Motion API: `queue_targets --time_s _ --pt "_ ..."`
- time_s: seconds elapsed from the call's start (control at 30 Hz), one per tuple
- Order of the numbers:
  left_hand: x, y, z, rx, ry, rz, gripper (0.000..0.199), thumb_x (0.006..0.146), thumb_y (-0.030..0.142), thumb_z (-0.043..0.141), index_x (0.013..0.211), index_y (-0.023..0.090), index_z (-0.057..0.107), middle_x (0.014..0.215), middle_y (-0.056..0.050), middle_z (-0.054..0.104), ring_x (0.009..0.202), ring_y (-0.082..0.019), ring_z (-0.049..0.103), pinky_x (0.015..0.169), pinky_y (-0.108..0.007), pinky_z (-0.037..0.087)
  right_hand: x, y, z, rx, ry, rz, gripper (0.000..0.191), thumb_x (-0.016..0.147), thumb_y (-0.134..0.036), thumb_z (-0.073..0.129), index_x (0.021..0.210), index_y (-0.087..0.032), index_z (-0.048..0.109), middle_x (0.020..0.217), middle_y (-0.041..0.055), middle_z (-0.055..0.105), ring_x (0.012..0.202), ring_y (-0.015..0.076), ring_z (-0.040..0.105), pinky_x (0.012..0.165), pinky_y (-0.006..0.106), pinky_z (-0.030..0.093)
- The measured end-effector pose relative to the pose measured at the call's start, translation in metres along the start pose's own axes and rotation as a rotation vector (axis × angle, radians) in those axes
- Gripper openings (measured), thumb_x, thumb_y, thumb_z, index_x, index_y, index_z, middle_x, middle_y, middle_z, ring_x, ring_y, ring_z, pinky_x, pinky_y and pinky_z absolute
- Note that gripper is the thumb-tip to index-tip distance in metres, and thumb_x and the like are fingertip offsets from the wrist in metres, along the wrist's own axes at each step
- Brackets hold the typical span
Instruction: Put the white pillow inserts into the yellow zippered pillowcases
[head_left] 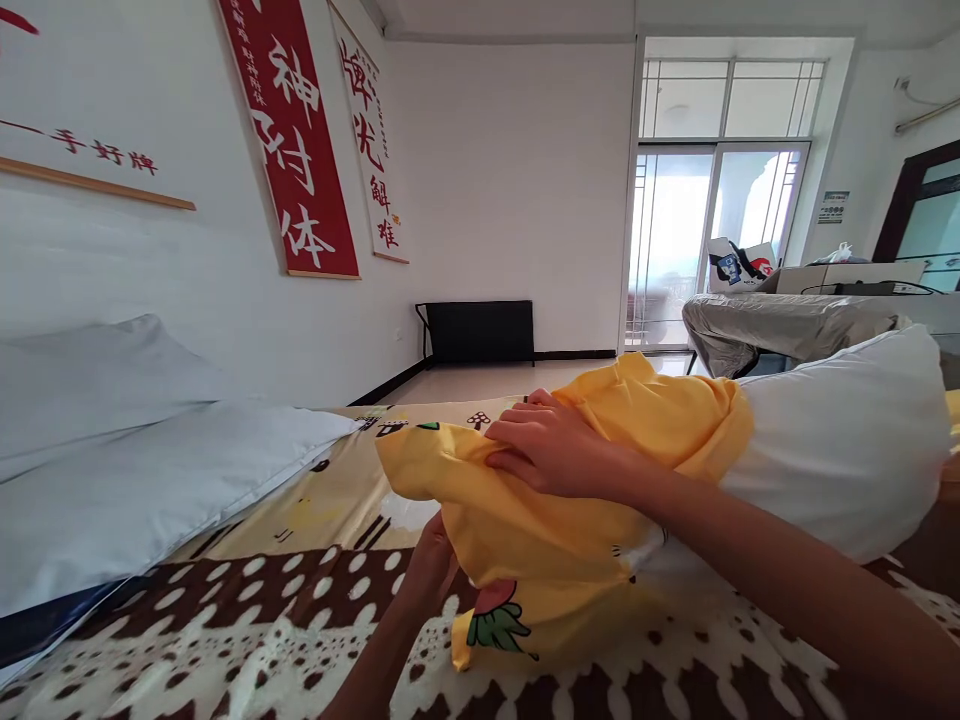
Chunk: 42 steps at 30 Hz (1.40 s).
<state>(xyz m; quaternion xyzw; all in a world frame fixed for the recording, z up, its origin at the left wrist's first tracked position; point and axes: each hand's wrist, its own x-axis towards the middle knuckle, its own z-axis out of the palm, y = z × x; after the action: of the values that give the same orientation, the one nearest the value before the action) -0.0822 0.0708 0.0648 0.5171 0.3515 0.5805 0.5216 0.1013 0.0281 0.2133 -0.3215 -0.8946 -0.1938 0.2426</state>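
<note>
Directly beneath the right hand [551, 445] lay the yellow cover [551, 540], gathered into loose folds. The right hand's fingers were closed on the upper layer of the cloth, with a fold bunched against them. Below and to the left of that grip, the left hand [433, 565] was set at the cover's near side; its fingertips were hidden by fabric, so whether they pinched the cloth or merely supported it could not be determined.

To the right of the grip, the cover's far folds lay against one end of a plump white pillow [840, 450]. How much of the pillow, if any, was inside the cloth could not be established. Below the grip, a corner of the cover bearing printed green leaves [499, 628] hung free over a brown-and-cream bedspread [300, 650]. Well to the left of both hands lay a second white pillow [225, 480].

Assessment of handling: the cover was judged light, thin and limp, likely to crease and slide rather than hold a shape, with no fragility noted. Its edges and corners were considered the soundest places to take hold. The plump pillow was judged soft and bulky but not heavy, best held at a corner or by a gathered end.
</note>
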Motion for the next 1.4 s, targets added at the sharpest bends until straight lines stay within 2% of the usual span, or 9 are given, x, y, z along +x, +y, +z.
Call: queue_targets --time_s 0.3,0.53,0.67,0.77,0.9,0.97,1.1,1.27,1.4 --pt "0.007 -0.015 -0.013 0.077 -0.050 -0.061 0.036 0.046 0.037 0.078 0.072 0.016 0.064 0.072 -0.008 0.068 0.066 -0.023 0.061 0.058 -0.033 0.052 0.002 -0.002 0.004 0.021 0.041 0.252 0.031 0.093 -0.025 0.045 0.064 -0.017 0.050 0.067 0.0001 0.061 0.060 0.0107 0.047 0.068 0.028 0.026" --pt "-0.010 -0.001 0.000 -0.008 0.282 0.441 0.034 0.071 0.053 0.059 0.085 0.021 0.055 0.084 -0.001 0.056 0.081 -0.016 0.053 0.072 -0.025 0.047 0.004 0.000 -0.002 -0.019 0.047 0.220 0.027 0.094 -0.028 0.043 0.071 -0.017 0.051 0.074 0.0020 0.061 0.065 0.0137 0.049 0.066 0.027 0.027" --pt "-0.028 0.009 0.010 0.318 0.208 0.610 0.028 0.068 0.042 0.069 0.082 0.018 0.064 0.092 -0.006 0.054 0.085 -0.019 0.054 0.065 -0.025 0.047 0.002 0.002 -0.002 -0.031 0.079 0.183 0.026 0.095 -0.030 0.040 0.073 -0.019 0.049 0.073 0.0013 0.061 0.063 0.0137 0.047 0.065 0.027 0.026" --pt "-0.029 0.002 0.011 0.426 0.212 0.494 0.027 0.073 0.041 0.066 0.065 0.016 0.062 0.082 -0.006 0.053 0.071 -0.017 0.054 0.053 -0.024 0.044 -0.001 0.004 -0.005 -0.032 0.087 0.229 0.027 0.097 -0.034 0.037 0.078 -0.020 0.051 0.070 0.0009 0.060 0.061 0.0145 0.046 0.062 0.027 0.025" --pt "-0.021 -0.007 0.008 0.276 0.097 0.133 0.034 0.077 0.050 0.061 0.088 0.017 0.060 0.063 0.002 0.048 0.039 -0.008 0.039 0.033 -0.021 0.027 -0.005 0.005 -0.014 0.004 0.033 0.296 0.031 0.097 -0.041 0.036 0.081 -0.020 0.054 0.070 0.0010 0.061 0.062 0.0145 0.048 0.058 0.026 0.021" --pt "-0.020 0.002 0.010 0.248 0.088 0.203 0.035 0.072 0.045 0.067 0.092 0.018 0.057 0.073 0.000 0.055 0.048 -0.010 0.049 0.039 -0.020 0.037 -0.005 0.004 -0.016 0.016 0.026 0.280 0.031 0.096 -0.042 0.039 0.081 -0.020 0.054 0.071 0.0006 0.062 0.063 0.0140 0.049 0.058 0.026 0.020" --pt "-0.030 0.046 0.025 0.066 0.179 0.544 0.048 0.062 0.034 0.077 0.102 0.022 0.053 0.107 -0.003 0.059 0.099 -0.019 0.058 0.079 -0.023 0.050 -0.002 -0.002 -0.016 0.008 0.065 0.178 0.024 0.096 -0.038 0.042 0.085 -0.021 0.055 0.072 -0.0014 0.062 0.065 0.0128 0.050 0.061 0.026 0.022" --pt "-0.029 0.086 0.037 0.271 0.441 0.401 0.042 0.056 0.046 0.077 0.082 0.015 0.063 0.072 -0.002 0.063 0.065 -0.015 0.057 0.051 -0.020 0.045 -0.002 -0.009 -0.007 -0.103 0.173 0.004 0.024 0.098 -0.029 0.037 0.085 -0.019 0.054 0.073 -0.0029 0.061 0.062 0.0111 0.045 0.066 0.028 0.025" --pt "-0.018 0.089 0.038 0.240 0.311 0.331 0.037 0.056 0.045 0.076 0.073 0.014 0.066 0.069 -0.003 0.065 0.061 -0.016 0.058 0.048 -0.022 0.046 -0.005 -0.006 -0.010 -0.189 0.164 -0.085 0.025 0.099 -0.022 0.034 0.088 -0.019 0.057 0.076 -0.0009 0.061 0.067 0.0118 0.046 0.073 0.029 0.026"
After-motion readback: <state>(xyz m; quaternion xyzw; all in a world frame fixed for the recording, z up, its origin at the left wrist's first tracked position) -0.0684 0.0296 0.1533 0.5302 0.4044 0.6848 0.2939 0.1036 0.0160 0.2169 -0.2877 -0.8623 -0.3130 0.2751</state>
